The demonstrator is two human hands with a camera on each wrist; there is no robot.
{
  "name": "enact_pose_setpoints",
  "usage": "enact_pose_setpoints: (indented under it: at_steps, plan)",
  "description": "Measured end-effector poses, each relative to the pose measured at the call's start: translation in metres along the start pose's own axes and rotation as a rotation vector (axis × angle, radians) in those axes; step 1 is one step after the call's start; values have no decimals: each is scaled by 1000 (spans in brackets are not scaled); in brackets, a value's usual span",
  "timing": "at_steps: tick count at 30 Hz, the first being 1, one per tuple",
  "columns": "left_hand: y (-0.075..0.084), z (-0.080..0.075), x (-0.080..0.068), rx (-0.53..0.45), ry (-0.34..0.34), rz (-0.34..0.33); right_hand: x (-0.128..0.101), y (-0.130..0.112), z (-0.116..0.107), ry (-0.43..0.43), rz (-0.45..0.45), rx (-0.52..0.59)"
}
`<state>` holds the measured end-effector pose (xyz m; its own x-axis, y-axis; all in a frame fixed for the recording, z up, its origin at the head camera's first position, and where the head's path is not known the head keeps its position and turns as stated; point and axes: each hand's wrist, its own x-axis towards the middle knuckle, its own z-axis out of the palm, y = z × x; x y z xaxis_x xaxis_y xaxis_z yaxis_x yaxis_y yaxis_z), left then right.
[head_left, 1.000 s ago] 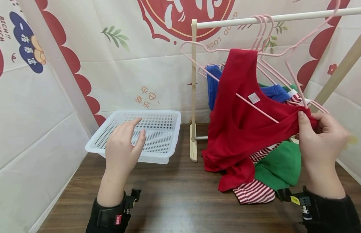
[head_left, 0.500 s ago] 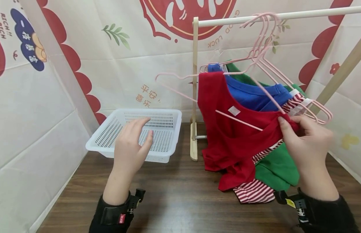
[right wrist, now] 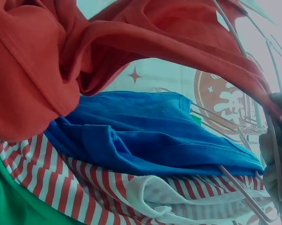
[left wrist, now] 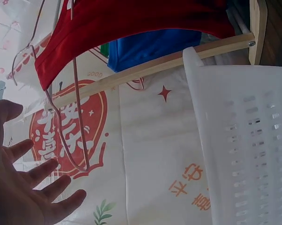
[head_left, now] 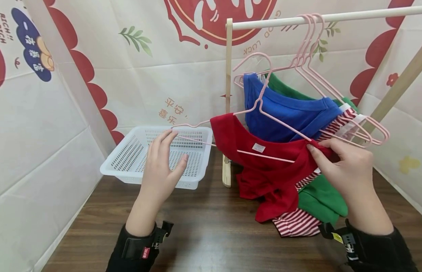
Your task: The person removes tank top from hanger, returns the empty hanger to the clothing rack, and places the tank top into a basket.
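My right hand pinches a red sleeveless top at its right shoulder, together with the end of a pink hanger inside it. This hanger's hook is off the rail, and the top's other shoulder sits on the hanger's left arm. Close to the bare left end of the hanger is my left hand, fingers spread and holding nothing. The left wrist view shows a gap between those fingers and the hanger. In the right wrist view, the red cloth stretches over a blue garment.
A clothes rack's white rail carries several pink hangers with blue, striped and green clothes. Their hems reach the wooden table. A white perforated basket stands behind my left hand.
My right hand has moved left and slightly down with the red top and its hanger, whose hook has come away from the rail. My left hand has shifted right, towards the hanger's end.
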<state>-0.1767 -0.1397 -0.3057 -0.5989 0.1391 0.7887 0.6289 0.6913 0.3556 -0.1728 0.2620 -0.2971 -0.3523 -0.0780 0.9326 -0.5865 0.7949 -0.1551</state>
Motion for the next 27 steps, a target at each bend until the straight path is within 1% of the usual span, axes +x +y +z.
enact_pose_setpoints:
  at_steps: [3, 6, 9, 13, 17, 21, 27]
  plan:
    - [-3, 3, 1, -27, -26, -22, 1, 0, -2, -18, -28, 14]
    - [-5, 5, 1, -46, -57, -55, 2, 0, -2, -39, -75, 18]
    - [-8, 6, 1, -44, -84, -65, 3, 0, -2, -68, -120, 21]
    - [-9, 8, 1, -15, -126, -42, 3, 0, -1, -101, -153, 30]
    - [-10, 9, 0, 66, -147, -18, 4, 0, 0, -112, -177, 20]
    - [-11, 9, 0, 143, -129, 14, 5, -2, 0, -122, -195, 8]
    - [-8, 10, -1, 178, -100, 63, 7, -4, -3, -125, -203, -21]
